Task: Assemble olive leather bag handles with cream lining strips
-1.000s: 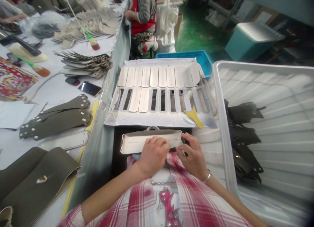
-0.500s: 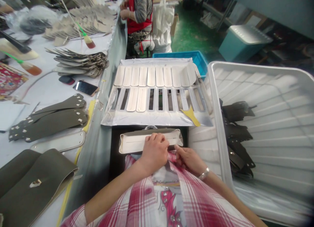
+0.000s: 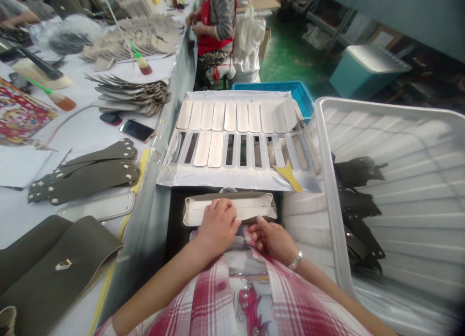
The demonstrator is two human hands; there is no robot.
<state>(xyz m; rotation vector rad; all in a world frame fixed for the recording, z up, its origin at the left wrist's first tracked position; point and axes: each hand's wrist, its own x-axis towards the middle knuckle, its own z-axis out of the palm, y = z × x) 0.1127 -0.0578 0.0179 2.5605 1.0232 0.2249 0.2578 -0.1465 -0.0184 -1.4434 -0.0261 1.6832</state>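
Note:
In front of my lap lies a dark olive leather bag (image 3: 250,195) on its side, its long white base panel (image 3: 254,205) turned up toward me. My left hand (image 3: 218,224) rests across the panel, fingers bent and gripping the near edge. At the bag's near right side is my right hand (image 3: 272,239), thumb tip by the edge and fingers curled; whatever they pinch is hidden. Just beyond stands a white slotted rack (image 3: 236,178), carrying a row of white oblong panels (image 3: 230,117) and two more below. A yellow scrap (image 3: 288,176) sticks to its front.
On the right stands a large white bin (image 3: 407,190) with dark leather pieces (image 3: 363,239) inside. The left worktable (image 3: 85,164) bears leather straps (image 3: 90,176), a phone (image 3: 137,130), glue bottles (image 3: 143,64) and a larger leather piece (image 3: 61,263). A co-worker in a red apron (image 3: 210,30) sits beyond.
The view has shifted slightly, so the scene sits further right. My left hand has slid a little left along the base panel. My right hand's fingers have loosened slightly from the plaid shirt.

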